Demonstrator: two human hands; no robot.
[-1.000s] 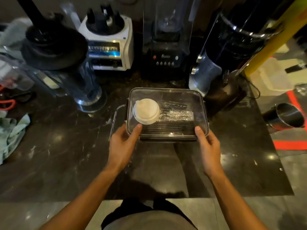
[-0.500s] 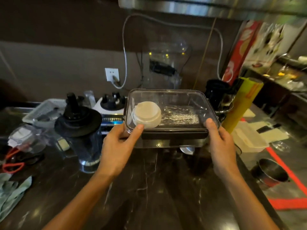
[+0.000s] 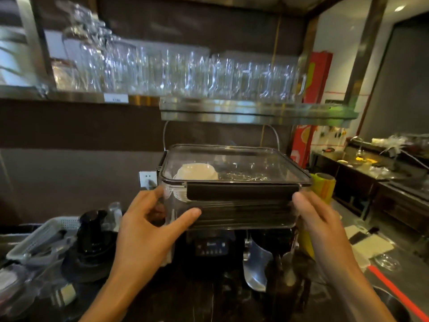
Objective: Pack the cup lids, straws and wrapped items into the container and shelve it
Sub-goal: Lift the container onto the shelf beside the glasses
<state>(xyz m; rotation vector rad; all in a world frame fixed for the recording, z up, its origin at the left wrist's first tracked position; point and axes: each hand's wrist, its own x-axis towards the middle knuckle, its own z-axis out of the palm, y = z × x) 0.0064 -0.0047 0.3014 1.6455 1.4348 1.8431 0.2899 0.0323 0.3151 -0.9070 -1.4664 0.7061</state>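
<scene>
I hold a clear lidded container (image 3: 241, 194) with a dark front latch in the air, above the blenders and below the steel shelf (image 3: 255, 112). My left hand (image 3: 148, 231) grips its left side, thumb under the front. My right hand (image 3: 318, 226) grips its right side. Through the lid I see white cup lids (image 3: 197, 174) at the left and clear wrapped items (image 3: 243, 176) beside them. Straws are not clearly visible.
The steel shelf carries several upturned glasses (image 3: 185, 73). On the dark counter below stand a black blender (image 3: 211, 247), a blender jug (image 3: 92, 240), a grey basket (image 3: 41, 238) and a yellow roll (image 3: 322, 189). A side counter (image 3: 383, 177) runs at the right.
Both hands have lifted the container off the counter and raised it toward the shelf. The view has tilted upward, so the shelf with glasses has come into sight.
</scene>
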